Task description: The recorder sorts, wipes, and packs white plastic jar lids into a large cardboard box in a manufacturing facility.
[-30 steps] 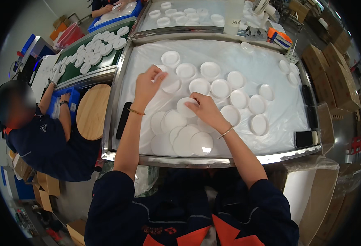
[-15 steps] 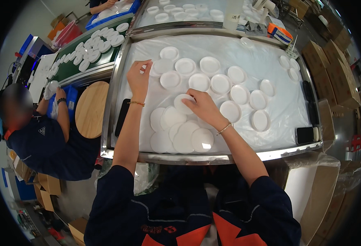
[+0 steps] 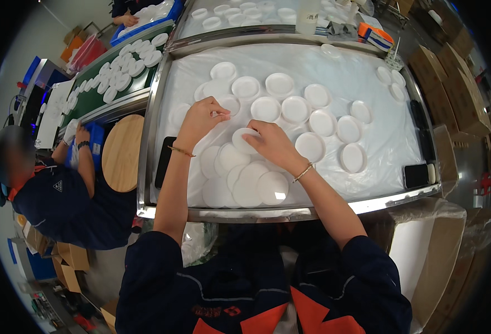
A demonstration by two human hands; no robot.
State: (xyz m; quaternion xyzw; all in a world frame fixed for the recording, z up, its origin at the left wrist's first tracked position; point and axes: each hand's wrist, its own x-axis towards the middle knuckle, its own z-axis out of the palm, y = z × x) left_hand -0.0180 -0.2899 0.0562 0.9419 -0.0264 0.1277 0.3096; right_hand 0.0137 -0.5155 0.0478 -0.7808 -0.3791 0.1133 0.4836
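My right hand (image 3: pixel 273 146) pinches a flat white disc (image 3: pixel 244 141) between thumb and fingers, above a loose heap of similar white discs (image 3: pixel 251 183). To its left, my left hand (image 3: pixel 202 119) is closed in a pinch, thumb against fingertips. Whatever it may hold is too small to make out. Just behind those fingertips lies a shallow white round lid (image 3: pixel 228 104) with a raised rim. More such lids (image 3: pixel 266 109) are spread over the middle of the plastic-covered table (image 3: pixel 368 178). Another white round piece (image 3: pixel 179 115) lies beside my left wrist.
A metal rim (image 3: pixel 245 214) edges the table. Dark phones lie at its left (image 3: pixel 166 161) and right (image 3: pixel 415 176). At left, a co-worker (image 3: pixel 61 189) handles pieces over a blue bin (image 3: pixel 94 139), near a round wooden board (image 3: pixel 124 153). Cardboard boxes (image 3: pixel 460 94) stand at right.
My left hand has moved right and nearer to me, toward my right hand, uncovering a white piece at the left. My right hand keeps its disc and has barely moved.
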